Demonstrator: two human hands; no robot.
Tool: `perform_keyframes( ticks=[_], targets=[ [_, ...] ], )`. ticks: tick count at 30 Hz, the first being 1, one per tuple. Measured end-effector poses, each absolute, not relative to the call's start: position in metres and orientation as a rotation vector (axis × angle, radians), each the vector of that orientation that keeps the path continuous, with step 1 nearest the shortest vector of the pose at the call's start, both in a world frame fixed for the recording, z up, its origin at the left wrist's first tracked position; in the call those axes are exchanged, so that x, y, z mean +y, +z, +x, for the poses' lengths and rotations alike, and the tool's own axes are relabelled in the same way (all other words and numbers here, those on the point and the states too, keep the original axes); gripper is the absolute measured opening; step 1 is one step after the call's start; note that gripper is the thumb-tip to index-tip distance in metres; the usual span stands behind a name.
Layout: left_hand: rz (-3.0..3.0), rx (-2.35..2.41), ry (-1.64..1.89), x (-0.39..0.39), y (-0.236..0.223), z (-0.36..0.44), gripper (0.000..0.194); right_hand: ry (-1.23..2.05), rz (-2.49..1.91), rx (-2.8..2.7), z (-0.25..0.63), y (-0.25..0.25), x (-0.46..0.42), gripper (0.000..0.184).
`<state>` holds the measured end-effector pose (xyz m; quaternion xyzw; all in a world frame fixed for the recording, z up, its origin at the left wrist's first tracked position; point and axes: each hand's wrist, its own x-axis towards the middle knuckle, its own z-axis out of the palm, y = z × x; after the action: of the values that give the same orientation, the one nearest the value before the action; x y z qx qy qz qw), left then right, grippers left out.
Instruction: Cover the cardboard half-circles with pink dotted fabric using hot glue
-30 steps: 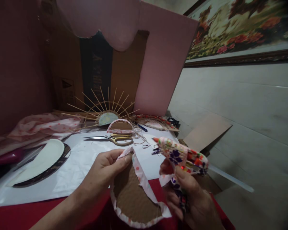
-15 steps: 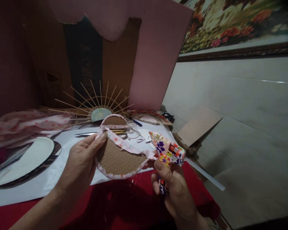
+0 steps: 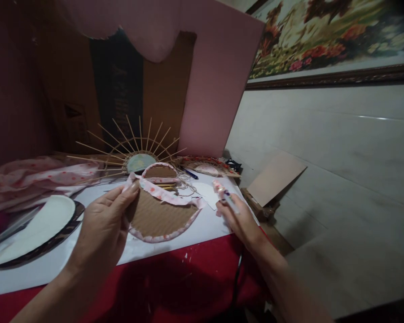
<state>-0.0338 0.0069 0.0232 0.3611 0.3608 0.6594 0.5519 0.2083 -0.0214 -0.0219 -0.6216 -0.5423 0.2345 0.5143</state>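
My left hand (image 3: 103, 224) pinches the left corner of a half-round cardboard piece (image 3: 161, 217), bound along its edges with pink dotted fabric. The piece is held up over the white paper, its bare brown side toward me. To its right, my right hand (image 3: 240, 224) is closed around a flower-patterned hot glue gun (image 3: 219, 187), turned mostly away and apart from the cardboard. A clear glue stick (image 3: 231, 204) pokes out of its back, and a dark cord (image 3: 237, 278) hangs below. Behind the held piece lies a smaller fabric-edged cardboard piece (image 3: 160, 171).
A fan frame of thin sticks (image 3: 141, 143) stands at the back. Scissors with yellow handles (image 3: 168, 186), partly hidden, lie behind the held piece. Left are pink dotted cloth (image 3: 40, 177) and a white half-disc (image 3: 43, 229). A pink-covered cardboard box (image 3: 218, 89) rises behind; cardboard (image 3: 276, 179) leans at the wall.
My right hand has carried the glue gun up and away from the cardboard's right corner, turning it forward. The fabric-edged piece has shifted slightly left in my left hand.
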Motion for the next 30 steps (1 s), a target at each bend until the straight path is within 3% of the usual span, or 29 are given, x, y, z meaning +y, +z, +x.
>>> perform_keyframes(
  ticks=[2, 5, 10, 15, 17, 23, 30],
  targets=[
    [0.833, 0.841, 1.609, 0.009, 0.027, -0.037, 0.007, 0.461, -1.659, -1.453, 0.216, -0.027, -0.01, 0.018],
    [0.839, 0.818, 1.625, 0.01, 0.03, -0.041, 0.009, 0.298, -1.85, -1.653, 0.217, -0.033, -0.001, 0.024],
    [1.003, 0.817, 1.427, 0.004, 0.02, -0.037, 0.019, 0.137, -2.028, -1.836, 0.216, -0.034, 0.002, 0.027],
    [1.106, 0.77, 1.079, -0.008, 0.01, -0.025, 0.021, 0.061, -1.788, -1.977, 0.21, -0.005, -0.004, 0.025],
    [1.091, 0.713, 0.958, -0.011, 0.011, -0.022, 0.02, 0.251, -1.433, -1.945, 0.2, 0.009, -0.005, 0.022],
    [1.153, 0.622, 0.763, -0.013, 0.012, -0.023, 0.024, 1.372, -0.935, -1.485, 0.16, 0.012, 0.007, 0.027],
    [1.231, 0.649, 0.731, -0.014, 0.007, -0.021, 0.021, 1.703, -0.76, -1.105, 0.151, -0.009, 0.002, 0.029]
  ],
)
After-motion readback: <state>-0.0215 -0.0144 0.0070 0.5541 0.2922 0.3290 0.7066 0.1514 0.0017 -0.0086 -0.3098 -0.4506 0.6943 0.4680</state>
